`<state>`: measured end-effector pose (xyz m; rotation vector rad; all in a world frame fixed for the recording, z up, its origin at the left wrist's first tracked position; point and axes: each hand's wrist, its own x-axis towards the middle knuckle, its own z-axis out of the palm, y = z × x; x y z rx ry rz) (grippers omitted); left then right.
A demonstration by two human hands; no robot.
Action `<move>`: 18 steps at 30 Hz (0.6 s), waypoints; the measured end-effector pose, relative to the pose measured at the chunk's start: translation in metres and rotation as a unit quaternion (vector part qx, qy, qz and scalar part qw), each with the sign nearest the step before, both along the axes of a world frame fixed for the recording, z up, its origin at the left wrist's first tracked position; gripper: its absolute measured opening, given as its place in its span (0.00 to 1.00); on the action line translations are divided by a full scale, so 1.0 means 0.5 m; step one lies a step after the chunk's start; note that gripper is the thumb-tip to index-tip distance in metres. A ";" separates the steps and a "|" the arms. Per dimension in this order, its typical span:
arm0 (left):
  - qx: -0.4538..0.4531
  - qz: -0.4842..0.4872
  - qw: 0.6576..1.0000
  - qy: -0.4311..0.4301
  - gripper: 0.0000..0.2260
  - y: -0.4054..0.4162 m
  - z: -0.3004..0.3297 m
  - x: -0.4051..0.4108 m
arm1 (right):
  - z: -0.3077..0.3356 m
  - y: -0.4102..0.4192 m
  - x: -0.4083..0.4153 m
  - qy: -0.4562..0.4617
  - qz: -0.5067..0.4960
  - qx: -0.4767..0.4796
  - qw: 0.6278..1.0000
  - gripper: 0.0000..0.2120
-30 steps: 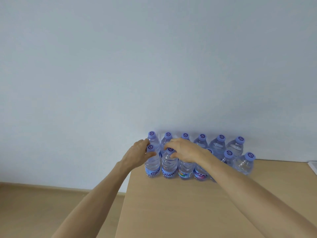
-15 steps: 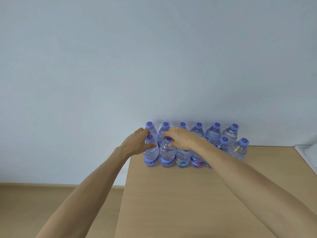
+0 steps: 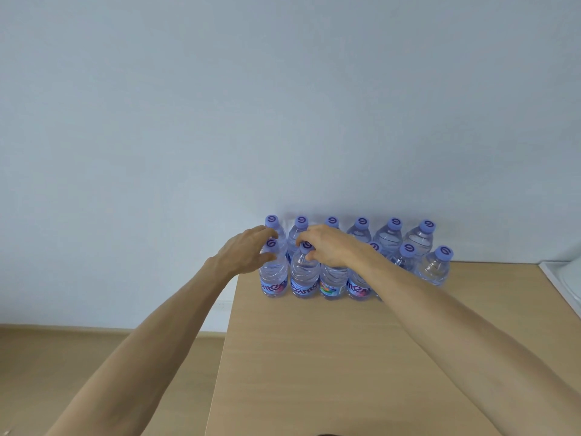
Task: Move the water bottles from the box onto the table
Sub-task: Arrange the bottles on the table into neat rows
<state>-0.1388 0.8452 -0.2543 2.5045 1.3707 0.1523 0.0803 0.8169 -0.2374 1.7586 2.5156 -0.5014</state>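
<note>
Several clear water bottles with purple caps stand in two rows at the far edge of the wooden table [image 3: 345, 357], against the wall. My left hand [image 3: 245, 253] grips the neck of the front-left bottle [image 3: 273, 275], thumb and fingers curled round it below the cap. My right hand [image 3: 327, 247] grips the neck of the second front bottle [image 3: 304, 278] beside it. Both bottles stand upright on the table. My right forearm hides part of the front row. No box is in view.
The back row of bottles [image 3: 390, 234] touches the pale wall. The table's left edge drops to a wooden floor [image 3: 94, 357]. A white object's edge [image 3: 566, 278] shows at the far right.
The view has tilted, so the bottles sit higher in frame. Both hands stay on the same two front bottles; the fingers have loosened slightly around the necks.
</note>
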 end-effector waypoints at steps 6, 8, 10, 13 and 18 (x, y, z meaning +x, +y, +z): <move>-0.023 0.018 0.999 0.022 0.10 -0.005 0.006 0.021 | 0.001 -0.002 0.001 -0.007 0.003 0.004 1.000 0.11; -0.022 -0.006 1.000 0.018 0.09 -0.005 0.007 0.020 | 0.001 -0.003 0.001 -0.006 0.002 0.003 1.000 0.11; -0.009 -0.013 0.999 0.029 0.10 -0.001 0.009 0.017 | 0.000 -0.002 0.001 -0.004 0.001 0.004 1.000 0.11; 0.002 -0.034 0.999 0.040 0.12 0.005 0.011 0.009 | -0.002 -0.002 0.000 -0.005 0.002 0.014 1.000 0.09; -0.009 -0.050 0.998 0.026 0.12 0.003 0.007 -0.015 | -0.003 0.001 0.001 -0.002 0.005 0.013 1.000 0.08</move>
